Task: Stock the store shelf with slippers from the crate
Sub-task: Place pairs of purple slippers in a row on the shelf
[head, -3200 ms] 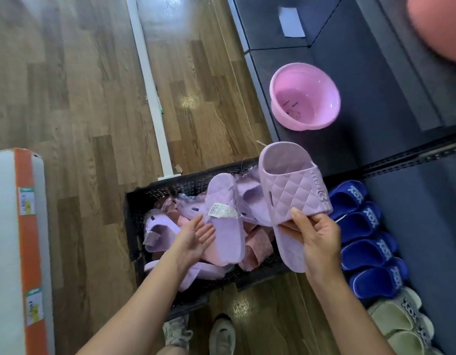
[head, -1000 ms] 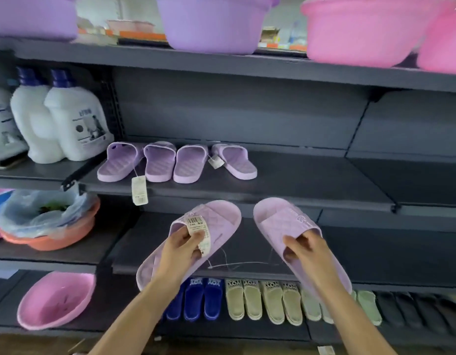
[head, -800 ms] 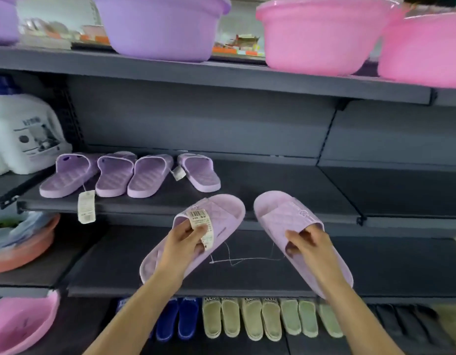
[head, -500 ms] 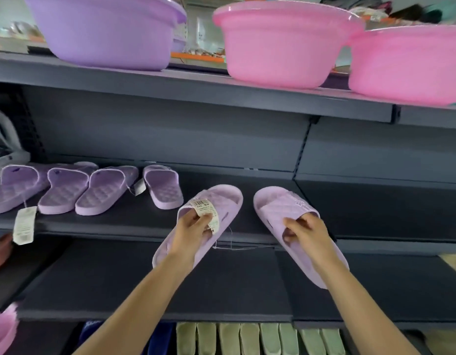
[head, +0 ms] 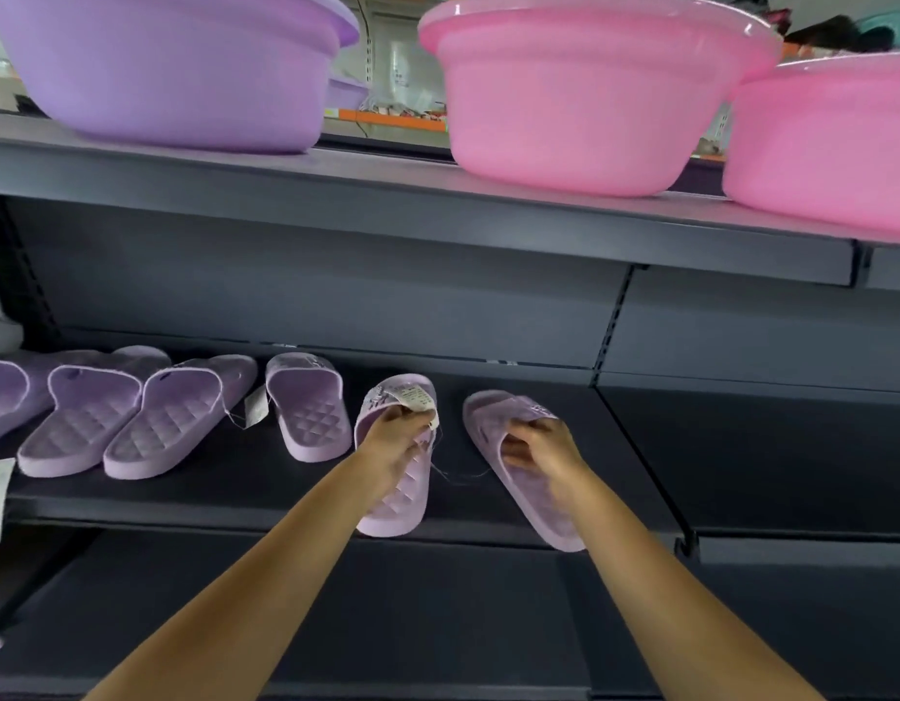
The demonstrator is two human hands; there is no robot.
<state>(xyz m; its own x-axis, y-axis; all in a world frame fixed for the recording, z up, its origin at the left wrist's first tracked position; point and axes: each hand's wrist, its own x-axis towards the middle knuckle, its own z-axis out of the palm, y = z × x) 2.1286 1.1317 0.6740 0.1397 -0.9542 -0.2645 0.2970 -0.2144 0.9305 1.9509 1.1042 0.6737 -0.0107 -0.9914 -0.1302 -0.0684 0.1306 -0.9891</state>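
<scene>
Lilac slippers of quilted plastic lie under both hands on the dark grey metal shelf [head: 225,498].

The left hand [head: 397,442] curls its fingers around the strap of the left slipper [head: 402,503] and pinches a white paper price tag [head: 412,397] against it. The right hand [head: 539,447] grips the strap of the right slipper [head: 531,513] with the fingers folded over it. Both slippers have the toes toward the back wall and the heels at the front edge. The right one lies slantwise and its heel goes a little over the edge. A thin white string [head: 463,479] runs between the two slippers. Just to the left, four more lilac slippers [head: 306,412] lie in a row on the same shelf. On the upper shelf [head: 387,194] sit a round purple plastic basin [head: 174,68] and two round pink plastic basins [head: 579,93].
</scene>
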